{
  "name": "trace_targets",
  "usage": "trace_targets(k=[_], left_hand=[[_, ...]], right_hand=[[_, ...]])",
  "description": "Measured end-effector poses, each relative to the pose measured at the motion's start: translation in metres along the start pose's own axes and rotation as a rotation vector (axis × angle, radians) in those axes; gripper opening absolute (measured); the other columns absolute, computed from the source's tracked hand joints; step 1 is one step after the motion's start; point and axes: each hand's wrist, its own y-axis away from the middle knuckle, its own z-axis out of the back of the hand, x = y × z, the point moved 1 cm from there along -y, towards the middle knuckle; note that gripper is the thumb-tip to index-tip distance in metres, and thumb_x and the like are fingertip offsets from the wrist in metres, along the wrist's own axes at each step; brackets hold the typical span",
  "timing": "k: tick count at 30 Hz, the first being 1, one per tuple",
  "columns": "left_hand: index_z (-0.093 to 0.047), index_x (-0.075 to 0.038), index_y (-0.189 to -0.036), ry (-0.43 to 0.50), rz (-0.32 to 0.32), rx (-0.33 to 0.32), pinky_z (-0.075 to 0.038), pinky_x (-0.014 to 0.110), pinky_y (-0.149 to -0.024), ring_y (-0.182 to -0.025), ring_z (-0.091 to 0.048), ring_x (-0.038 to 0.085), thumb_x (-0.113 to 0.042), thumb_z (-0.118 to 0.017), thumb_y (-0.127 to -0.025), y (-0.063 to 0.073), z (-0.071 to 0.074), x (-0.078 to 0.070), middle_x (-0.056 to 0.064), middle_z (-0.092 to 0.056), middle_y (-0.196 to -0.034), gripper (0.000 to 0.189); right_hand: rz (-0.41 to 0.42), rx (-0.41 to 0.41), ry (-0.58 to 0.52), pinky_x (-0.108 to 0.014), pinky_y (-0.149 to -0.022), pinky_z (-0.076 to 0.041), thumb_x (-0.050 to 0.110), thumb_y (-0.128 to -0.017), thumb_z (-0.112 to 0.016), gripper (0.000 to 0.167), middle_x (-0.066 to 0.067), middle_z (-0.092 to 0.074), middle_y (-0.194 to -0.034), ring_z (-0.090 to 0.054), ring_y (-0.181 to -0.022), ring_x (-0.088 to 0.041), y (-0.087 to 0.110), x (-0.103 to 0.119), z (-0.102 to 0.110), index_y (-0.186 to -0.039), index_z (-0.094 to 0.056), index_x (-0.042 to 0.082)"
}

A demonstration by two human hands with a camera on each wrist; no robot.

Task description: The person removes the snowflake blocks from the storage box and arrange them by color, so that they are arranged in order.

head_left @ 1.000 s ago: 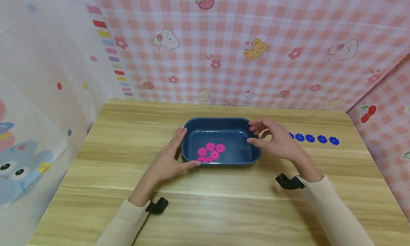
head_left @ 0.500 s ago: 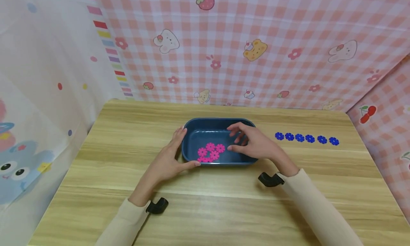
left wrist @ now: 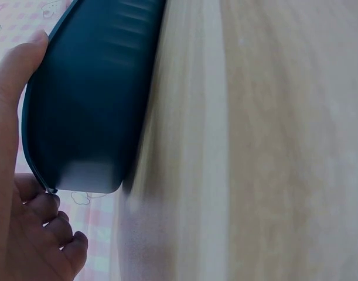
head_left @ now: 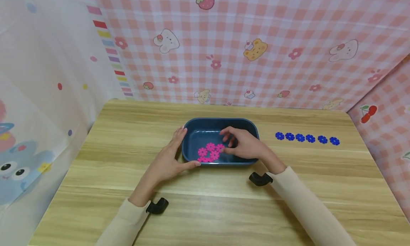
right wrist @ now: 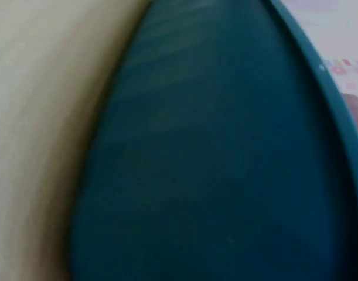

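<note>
In the head view, a dark blue oblong tray (head_left: pixel 208 123) lies on the table with several pink snowflake building discs (head_left: pixel 202 152) in its front left part. My left hand (head_left: pixel 164 162) holds the tray's front left corner, thumb on the front rim and fingers along the left end. The left wrist view has the thumb (left wrist: pixel 20 64) against the tray's outer wall (left wrist: pixel 91 105). Over the tray's right half, my right hand (head_left: pixel 245 144) has loosely bent fingers, thumb tip beside the rightmost pink disc. No disc shows between finger and thumb. In the right wrist view the tray's wall (right wrist: pixel 196 146) hides most of this hand.
A row of several blue snowflake discs (head_left: pixel 300 137) lies on the wooden table (head_left: pixel 205 214) right of the tray. Behind the table hangs a pink checked cloth (head_left: pixel 192 54), and a white patterned cloth (head_left: pixel 73 107) hangs on the left.
My right hand has moved left from the tray's right rim to the pink discs, uncovering the left end of the blue row. My left hand and the tray have stayed put.
</note>
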Motion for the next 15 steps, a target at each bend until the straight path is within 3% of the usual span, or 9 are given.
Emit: trace_targets(k=[7, 15], left_hand=[[-0.007, -0.037, -0.165, 0.004, -0.009, -0.005, -0.025, 0.057, -0.126, -0.161, -0.012, 0.023, -0.073, -0.076, -0.077, -0.0005, -0.0004, -0.0011, -0.007, -0.004, -0.175, 0.117], [-0.007, -0.037, -0.165, -0.005, -0.004, -0.008, -0.026, 0.057, -0.126, -0.161, -0.012, 0.022, -0.076, -0.074, -0.076, -0.0004, -0.0009, -0.0006, -0.008, -0.004, -0.175, 0.118]], right_hand=[[-0.048, 0.015, 0.06, -0.029, -0.079, -0.054, 0.025, -0.09, -0.08, 0.047, -0.005, -0.069, -0.111, -0.063, -0.089, -0.015, -0.0011, -0.0001, -0.0052, -0.131, -0.063, 0.01], [-0.044, 0.029, 0.116, -0.03, -0.079, -0.054, 0.024, -0.089, -0.081, 0.038, -0.005, -0.068, -0.108, -0.063, -0.088, -0.018, -0.0008, 0.0028, -0.0067, -0.123, -0.07, 0.012]])
